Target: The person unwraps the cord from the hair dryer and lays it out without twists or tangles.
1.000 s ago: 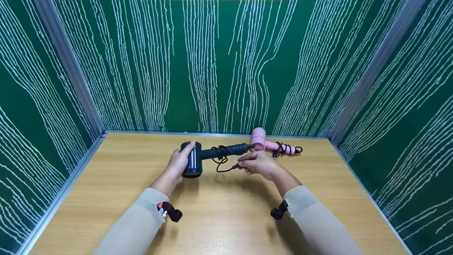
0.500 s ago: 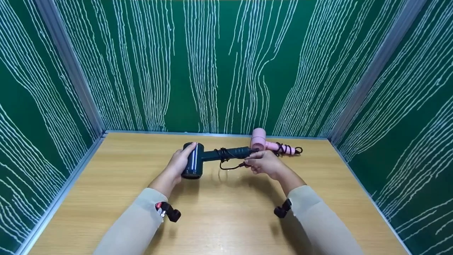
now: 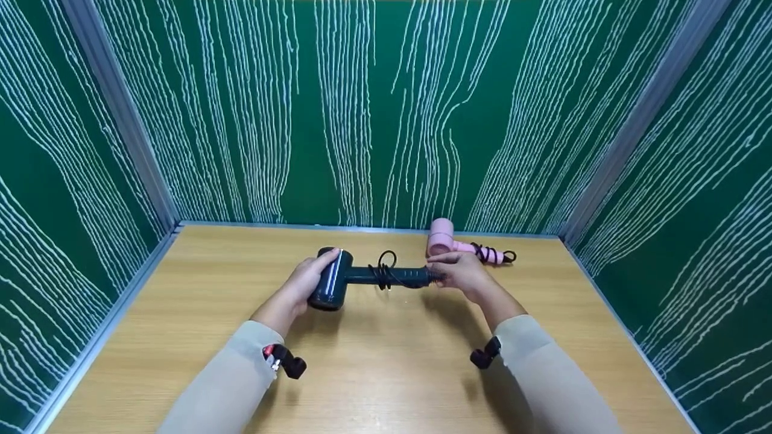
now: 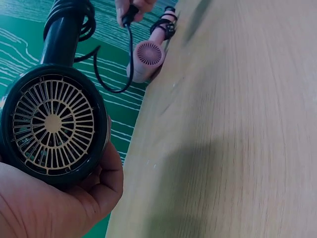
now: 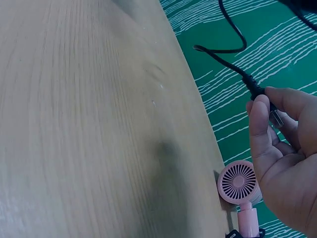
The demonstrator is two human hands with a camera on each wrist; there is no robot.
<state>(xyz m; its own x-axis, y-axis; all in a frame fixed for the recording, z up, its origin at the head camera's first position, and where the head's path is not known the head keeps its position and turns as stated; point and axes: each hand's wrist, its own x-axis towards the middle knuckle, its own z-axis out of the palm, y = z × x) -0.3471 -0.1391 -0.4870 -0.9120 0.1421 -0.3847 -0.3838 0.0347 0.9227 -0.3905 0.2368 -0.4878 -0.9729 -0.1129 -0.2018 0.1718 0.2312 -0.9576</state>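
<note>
A dark green hair dryer (image 3: pixel 333 282) is held up off the tabletop by its barrel, its handle pointing right. My left hand (image 3: pixel 300 286) grips that barrel, thumb along the top; in the left wrist view a round vent grille (image 4: pixel 53 124) faces the camera. Black cord (image 3: pixel 383 274) loops around the handle, one loop standing up. At the handle's far end is my right hand (image 3: pixel 467 275). The right wrist view shows it pinching the cord's plug (image 5: pixel 276 118), which has a metal tip, between thumb and fingers. In the head view the plug is hidden.
A pink hair dryer (image 3: pixel 441 236) lies at the back of the wooden table (image 3: pixel 386 374), just behind my right hand, its own black cord wound on its handle. Green walls with white wavy lines (image 3: pixel 344 108) enclose the table at the back and both sides.
The green hair dryer has tipped, its handle end coming down and slightly nearer. My right hand has moved right to the handle's end, and the loose cord length now loops above the handle.
</note>
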